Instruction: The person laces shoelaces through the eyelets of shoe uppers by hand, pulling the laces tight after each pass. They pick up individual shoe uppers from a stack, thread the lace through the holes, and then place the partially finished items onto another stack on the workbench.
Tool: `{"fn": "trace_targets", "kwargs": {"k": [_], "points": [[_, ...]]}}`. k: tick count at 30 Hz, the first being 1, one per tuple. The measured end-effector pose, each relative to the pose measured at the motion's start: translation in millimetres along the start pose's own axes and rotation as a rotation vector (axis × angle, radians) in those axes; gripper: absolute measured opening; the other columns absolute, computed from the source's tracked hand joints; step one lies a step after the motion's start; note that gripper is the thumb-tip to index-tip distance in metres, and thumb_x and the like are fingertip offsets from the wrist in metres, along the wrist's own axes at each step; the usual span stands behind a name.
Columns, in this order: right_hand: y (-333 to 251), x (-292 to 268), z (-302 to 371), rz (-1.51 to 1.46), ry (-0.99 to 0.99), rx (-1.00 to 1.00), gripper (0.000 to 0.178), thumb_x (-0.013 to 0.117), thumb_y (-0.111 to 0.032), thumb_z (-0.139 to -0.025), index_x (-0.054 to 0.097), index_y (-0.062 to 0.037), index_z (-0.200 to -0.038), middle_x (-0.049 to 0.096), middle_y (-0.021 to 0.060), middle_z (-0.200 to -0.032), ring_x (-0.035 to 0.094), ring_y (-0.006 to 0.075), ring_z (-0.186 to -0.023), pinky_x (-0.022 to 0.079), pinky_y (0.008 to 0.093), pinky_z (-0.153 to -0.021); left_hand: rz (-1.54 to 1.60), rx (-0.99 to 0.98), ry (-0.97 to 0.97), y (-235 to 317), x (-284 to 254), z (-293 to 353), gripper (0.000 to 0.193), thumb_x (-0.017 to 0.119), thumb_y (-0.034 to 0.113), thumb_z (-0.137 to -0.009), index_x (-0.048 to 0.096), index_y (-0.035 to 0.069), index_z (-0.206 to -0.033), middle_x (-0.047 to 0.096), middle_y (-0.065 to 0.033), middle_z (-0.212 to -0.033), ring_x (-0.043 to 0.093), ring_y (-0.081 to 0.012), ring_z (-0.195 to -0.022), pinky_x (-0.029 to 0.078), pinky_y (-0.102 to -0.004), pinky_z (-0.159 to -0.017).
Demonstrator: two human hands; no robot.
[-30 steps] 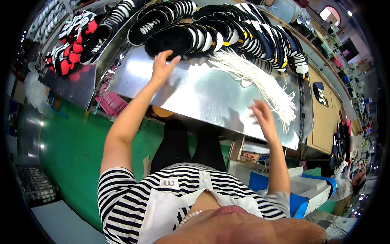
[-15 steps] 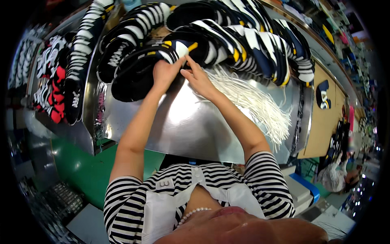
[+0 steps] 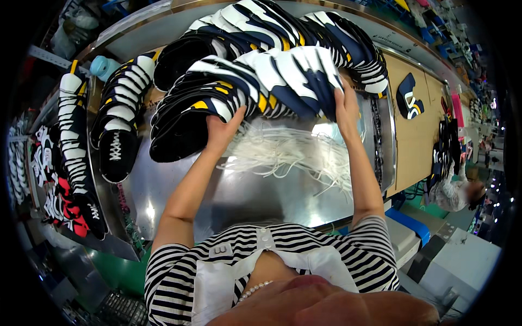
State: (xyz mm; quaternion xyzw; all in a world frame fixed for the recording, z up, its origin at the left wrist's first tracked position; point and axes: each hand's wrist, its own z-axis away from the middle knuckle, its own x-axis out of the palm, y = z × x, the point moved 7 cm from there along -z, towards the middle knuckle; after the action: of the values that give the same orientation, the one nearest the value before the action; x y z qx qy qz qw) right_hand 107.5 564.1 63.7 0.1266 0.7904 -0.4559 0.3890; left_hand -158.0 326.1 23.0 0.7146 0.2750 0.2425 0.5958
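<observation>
A nested row of shoe uppers (image 3: 283,76) in white, navy, black and yellow lies across the bench between my two hands. At its left end my left hand (image 3: 223,130) grips the edge of the nearest upper, whose black opening faces me; some of its fingers are hidden inside. My right hand (image 3: 348,111) presses against the right end, fingers pointing up along the outermost navy and white upper. Just below the row, a loose bundle of white shoelaces (image 3: 288,152) is spread on the metal bench top (image 3: 244,195).
Behind lies another row of uppers (image 3: 239,22). More stacks stand at left, one with a laced upper (image 3: 117,155), near a light blue cup (image 3: 103,68). Red and white pieces (image 3: 68,209) sit far left. On the right, a single piece (image 3: 409,98) rests on cardboard (image 3: 418,141).
My hands were close together at the tip of one upper; now they are wide apart at the row's two ends. My right hand moved right. The view has shifted too.
</observation>
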Motion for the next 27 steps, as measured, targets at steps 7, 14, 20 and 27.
{"fn": "trace_targets", "kwargs": {"k": [7,14,20,27], "points": [[67.7,14.3,-21.8,0.066,0.184,-0.106,0.048,0.038,-0.031,-0.103,0.049,-0.0029,-0.140,0.056,0.0216,-0.133,0.052,0.0385,-0.121,0.038,0.0435,-0.103,-0.170,-0.120,-0.289,-73.0,20.1,-34.2,0.057,0.085,0.017,-0.077,0.059,0.001,-0.125,0.063,-0.0071,-0.124,0.058,-0.0163,-0.113,0.047,-0.0327,-0.098],[24.9,-35.8,-10.9,0.369,0.099,-0.164,0.050,0.056,-0.021,-0.098,0.044,0.0057,-0.139,0.051,0.0254,-0.135,0.047,0.0397,-0.126,0.034,0.0457,-0.107,-0.354,-0.354,-0.402,-35.0,7.8,-10.5,0.079,0.086,0.043,-0.073,0.053,0.000,-0.131,0.056,-0.0117,-0.134,0.052,-0.0235,-0.123,0.041,-0.0338,-0.105],[-156.2,-68.5,-3.8,-0.153,-0.147,-0.384,0.030,0.061,-0.007,-0.094,0.059,0.0000,-0.123,0.060,0.0115,-0.122,0.057,0.0216,-0.110,0.043,0.0316,-0.097,-0.366,0.033,0.047,-3.5,-63.3,72.2,0.057,0.076,0.027,-0.084,0.055,-0.001,-0.129,0.059,-0.0179,-0.125,0.059,-0.0292,-0.115,0.047,-0.0375,-0.098],[-163.2,19.3,215.6,-0.378,-1.808,-0.382,0.038,0.056,-0.006,-0.087,0.060,-0.0016,-0.125,0.067,0.0122,-0.109,0.063,0.0218,-0.100,0.050,0.0358,-0.088,-0.149,-0.561,-0.313,38.4,-118.4,316.4,0.017,0.063,0.019,-0.092,0.067,0.003,-0.092,0.068,-0.0061,-0.083,0.060,-0.0136,-0.074,0.050,-0.0305,-0.069]]}}
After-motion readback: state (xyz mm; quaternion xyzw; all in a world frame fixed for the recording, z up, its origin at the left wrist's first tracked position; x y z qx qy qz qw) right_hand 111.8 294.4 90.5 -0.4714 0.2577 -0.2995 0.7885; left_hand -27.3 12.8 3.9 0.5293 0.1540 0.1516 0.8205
